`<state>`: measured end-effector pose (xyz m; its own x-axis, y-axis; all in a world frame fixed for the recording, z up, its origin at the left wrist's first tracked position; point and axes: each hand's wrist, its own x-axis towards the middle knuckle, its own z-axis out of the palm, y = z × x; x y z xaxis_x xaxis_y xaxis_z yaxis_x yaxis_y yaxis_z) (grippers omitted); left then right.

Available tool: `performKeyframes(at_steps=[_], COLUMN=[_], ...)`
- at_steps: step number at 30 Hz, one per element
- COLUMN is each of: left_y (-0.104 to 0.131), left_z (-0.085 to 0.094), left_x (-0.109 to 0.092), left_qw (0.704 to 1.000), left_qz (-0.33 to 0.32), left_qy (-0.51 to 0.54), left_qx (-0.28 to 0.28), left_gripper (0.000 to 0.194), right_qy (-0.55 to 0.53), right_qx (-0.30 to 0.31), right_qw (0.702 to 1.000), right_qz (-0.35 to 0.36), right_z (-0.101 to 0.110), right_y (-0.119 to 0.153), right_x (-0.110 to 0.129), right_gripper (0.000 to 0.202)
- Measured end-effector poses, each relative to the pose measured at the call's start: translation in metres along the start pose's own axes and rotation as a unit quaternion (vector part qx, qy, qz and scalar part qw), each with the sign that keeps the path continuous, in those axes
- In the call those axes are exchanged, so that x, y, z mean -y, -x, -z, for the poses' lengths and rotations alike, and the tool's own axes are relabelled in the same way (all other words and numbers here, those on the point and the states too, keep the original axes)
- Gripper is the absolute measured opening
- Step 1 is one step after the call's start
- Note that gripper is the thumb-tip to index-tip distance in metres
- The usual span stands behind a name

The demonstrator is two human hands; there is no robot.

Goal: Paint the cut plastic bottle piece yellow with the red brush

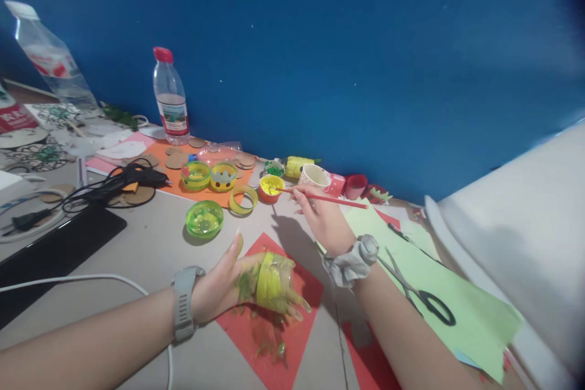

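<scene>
1. The right hand [322, 219] has a narrow grip on a red-handled paintbrush [340, 199], its tip at the yellow paint cup [271, 189] just left of that grip; the slanted hold probably lets the bristles reach the paint over the rim.
2. The left hand [223, 286] holds a yellow-painted plastic piece [269, 280] at its fingers, thumb raised away from it, likely to spare the wet surface. Whether the fingers run through it, I cannot tell.
3. Below the left grip, red paper [260, 347] on the table [201, 359] carries smears, so it probably serves to catch drips.
4. Beyond the left grip, towards the wall, are a green dish [204, 220] and a yellow ring [242, 200]; they could be knocked if that hand moved forward.
5. Just beyond the right grip, a paper cup [315, 176] crowds the brush. Scissors [418, 294] lie on green paper [475, 311] to its right, beside the forearm.
</scene>
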<state>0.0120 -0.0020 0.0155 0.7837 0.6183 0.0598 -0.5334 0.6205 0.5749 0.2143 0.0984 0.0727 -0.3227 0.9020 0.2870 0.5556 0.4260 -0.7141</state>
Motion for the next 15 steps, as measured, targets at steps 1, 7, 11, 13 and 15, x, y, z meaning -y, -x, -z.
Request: performKeyframes(at_steps=[1, 7, 11, 13, 15], left_y=[0.000, 0.000, 0.000, -0.001, -0.002], left_z=[0.000, -0.002, -0.002, -0.001, 0.000], left_x=[0.000, -0.001, -0.006, -0.008, -0.010], left_qw=[1.000, 1.000, 1.000, 1.000, 0.999], left_qz=[0.001, -0.002, -0.007, -0.008, -0.009], left_qy=[-0.001, 0.003, 0.011, 0.020, 0.031], left_qx=[-0.003, -0.010, -0.016, -0.018, -0.018], left_gripper=[0.095, 0.095, 0.096, 0.101, 0.104], right_qy=[-0.001, -0.017, -0.060, -0.115, -0.155], right_qx=[-0.002, -0.053, -0.163, -0.251, -0.296], right_qw=[1.000, 0.998, 0.984, 0.958, 0.934], right_qz=[0.001, 0.012, 0.039, 0.081, 0.125], right_z=[0.001, 0.017, 0.030, 0.035, 0.038], right_y=[0.000, 0.000, 0.008, 0.015, 0.025], right_x=[0.000, 0.016, 0.041, 0.055, 0.069], right_gripper=[0.040, 0.037, 0.034, 0.031, 0.031])
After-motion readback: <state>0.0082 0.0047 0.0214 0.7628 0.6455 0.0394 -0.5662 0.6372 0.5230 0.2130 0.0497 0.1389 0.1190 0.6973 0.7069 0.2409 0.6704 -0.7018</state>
